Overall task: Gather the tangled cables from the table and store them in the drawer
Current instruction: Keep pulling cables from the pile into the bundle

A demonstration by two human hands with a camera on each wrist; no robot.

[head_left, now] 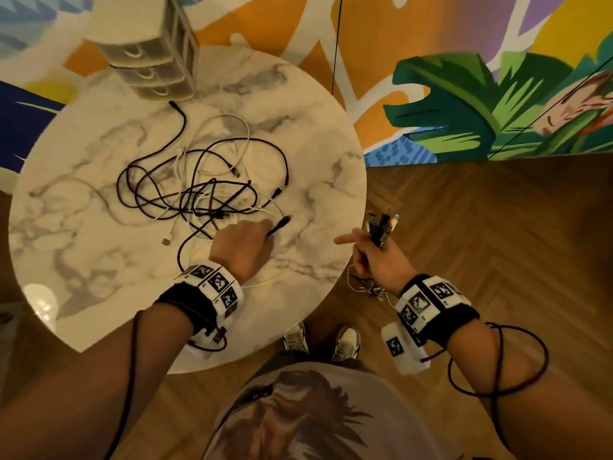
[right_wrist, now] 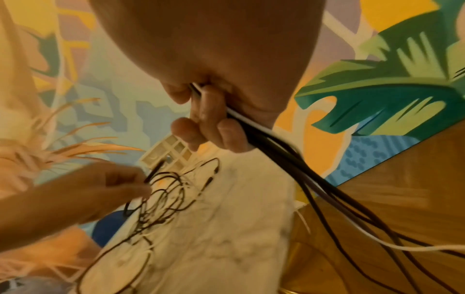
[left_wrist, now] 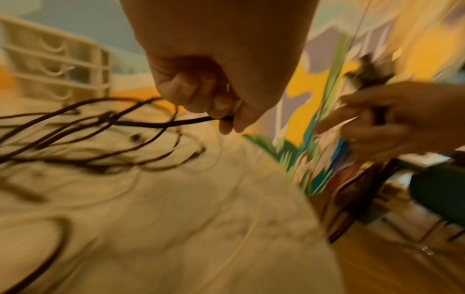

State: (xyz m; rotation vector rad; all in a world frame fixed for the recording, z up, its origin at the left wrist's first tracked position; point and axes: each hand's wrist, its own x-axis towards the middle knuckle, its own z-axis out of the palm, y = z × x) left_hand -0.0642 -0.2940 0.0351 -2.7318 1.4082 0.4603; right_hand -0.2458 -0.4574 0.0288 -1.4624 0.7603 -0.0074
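Note:
A tangle of black and white cables (head_left: 202, 180) lies on the round marble table (head_left: 83, 227). My left hand (head_left: 252, 237) pinches the plug end of one black cable (head_left: 280, 224) above the table's near right part; the same pinch shows in the left wrist view (left_wrist: 221, 118). My right hand (head_left: 374, 257) is off the table's right edge and grips a bundle of several black and white cables (right_wrist: 264, 143), with their plug ends (head_left: 383, 225) sticking up and the rest trailing down. A small white drawer unit (head_left: 156, 68) stands at the table's far edge, its drawers pushed in.
A wooden parquet floor (head_left: 497, 244) lies to the right and below. A painted mural wall (head_left: 464, 94) stands behind the table. My shoes (head_left: 321, 340) are at the table's near edge. Sensor cables loop round both forearms.

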